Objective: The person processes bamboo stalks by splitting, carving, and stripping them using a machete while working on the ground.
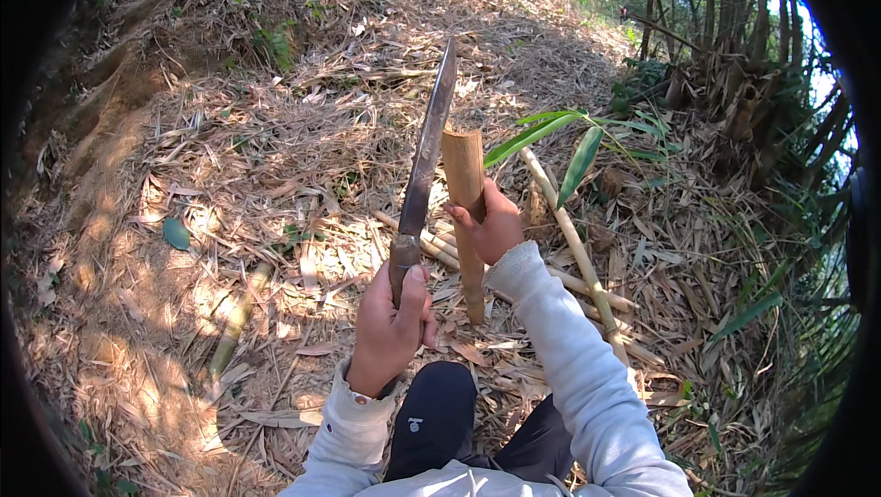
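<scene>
Left grip (390,318) closed on long knife (424,167), right grip (491,222) holding upright tan bamboo piece (465,194)

The ground (184,249) is a dry earth slope under a thick litter of straw-coloured bamboo leaves (303,148) and husks, lit in patches by sun. A short bamboo post (470,268) stands upright on it, base among the litter. Thin bamboo canes (578,249) lie crossed just right of the post. A greenish cane (234,323) lies left. One green leaf (175,234) lies further left.
</scene>
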Tool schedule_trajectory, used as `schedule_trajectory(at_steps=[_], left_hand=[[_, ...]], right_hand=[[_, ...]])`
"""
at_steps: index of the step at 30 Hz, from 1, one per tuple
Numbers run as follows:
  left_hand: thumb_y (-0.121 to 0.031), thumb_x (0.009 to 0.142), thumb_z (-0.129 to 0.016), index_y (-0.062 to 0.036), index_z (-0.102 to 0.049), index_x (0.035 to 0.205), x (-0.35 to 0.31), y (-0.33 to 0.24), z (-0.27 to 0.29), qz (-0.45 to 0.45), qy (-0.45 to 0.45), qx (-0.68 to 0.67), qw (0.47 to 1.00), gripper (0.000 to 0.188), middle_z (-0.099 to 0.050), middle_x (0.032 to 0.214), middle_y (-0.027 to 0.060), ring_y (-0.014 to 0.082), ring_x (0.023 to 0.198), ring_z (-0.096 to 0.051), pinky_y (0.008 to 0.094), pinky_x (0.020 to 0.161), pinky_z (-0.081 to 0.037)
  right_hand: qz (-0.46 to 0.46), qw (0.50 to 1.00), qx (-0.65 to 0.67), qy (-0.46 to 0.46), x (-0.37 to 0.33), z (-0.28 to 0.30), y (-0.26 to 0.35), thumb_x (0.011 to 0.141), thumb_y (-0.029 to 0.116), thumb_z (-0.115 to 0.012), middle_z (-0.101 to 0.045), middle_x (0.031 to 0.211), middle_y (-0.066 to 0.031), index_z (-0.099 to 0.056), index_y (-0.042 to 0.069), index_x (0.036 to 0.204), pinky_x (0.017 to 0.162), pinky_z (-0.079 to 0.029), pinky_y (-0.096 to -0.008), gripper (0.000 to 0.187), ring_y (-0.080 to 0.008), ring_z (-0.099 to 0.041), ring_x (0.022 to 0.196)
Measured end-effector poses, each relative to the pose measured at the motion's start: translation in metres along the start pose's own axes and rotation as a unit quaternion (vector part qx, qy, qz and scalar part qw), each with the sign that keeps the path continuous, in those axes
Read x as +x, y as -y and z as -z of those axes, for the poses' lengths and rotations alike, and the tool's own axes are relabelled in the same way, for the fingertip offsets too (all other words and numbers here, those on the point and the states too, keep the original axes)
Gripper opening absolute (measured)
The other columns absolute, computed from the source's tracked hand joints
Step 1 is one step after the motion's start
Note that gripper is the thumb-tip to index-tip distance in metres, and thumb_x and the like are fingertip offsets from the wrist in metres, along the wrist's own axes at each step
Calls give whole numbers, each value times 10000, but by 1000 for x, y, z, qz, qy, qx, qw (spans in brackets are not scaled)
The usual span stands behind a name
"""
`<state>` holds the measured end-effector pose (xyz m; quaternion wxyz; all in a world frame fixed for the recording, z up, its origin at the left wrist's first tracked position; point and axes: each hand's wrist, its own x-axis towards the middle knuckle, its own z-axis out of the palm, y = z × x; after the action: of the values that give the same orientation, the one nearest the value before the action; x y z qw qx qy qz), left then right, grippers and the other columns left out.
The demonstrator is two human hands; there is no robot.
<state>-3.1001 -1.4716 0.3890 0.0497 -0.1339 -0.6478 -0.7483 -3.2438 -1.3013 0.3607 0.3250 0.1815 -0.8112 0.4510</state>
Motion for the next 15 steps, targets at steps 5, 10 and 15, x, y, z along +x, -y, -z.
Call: schedule_trajectory(at_steps=[5,10,15], left_hand=[[-336,1018,-500,8,-504,1016,18,-13,0,20,10,58,998,344,-448,619,-3,98,421,-480,247,386,-397],[-347,996,-552,6,-555,1007,39,-25,4,-16,38,139,989,353,-466,620,-5,77,424,-462,225,398,-373],[-323,979,-590,-19,-545,923,63,-41,12,44,69,100,992,312,-468,585,-12,65,388,-425,224,365,-350]], right_hand=[[-23,999,24,-14,5,6,-15,874,219,-720,-660,934,-215,-491,23,1106,728,-520,-425,380,-375,-673,884],[-77,996,5,-41,6,11,-23,917,194,-652,-654,896,-258,-437,6,1145,717,-493,-504,366,-463,-633,867],[-41,997,-19,-58,6,22,-44,906,248,-673,-630,831,-299,-404,12,1130,622,-489,-513,422,-491,-624,791]])
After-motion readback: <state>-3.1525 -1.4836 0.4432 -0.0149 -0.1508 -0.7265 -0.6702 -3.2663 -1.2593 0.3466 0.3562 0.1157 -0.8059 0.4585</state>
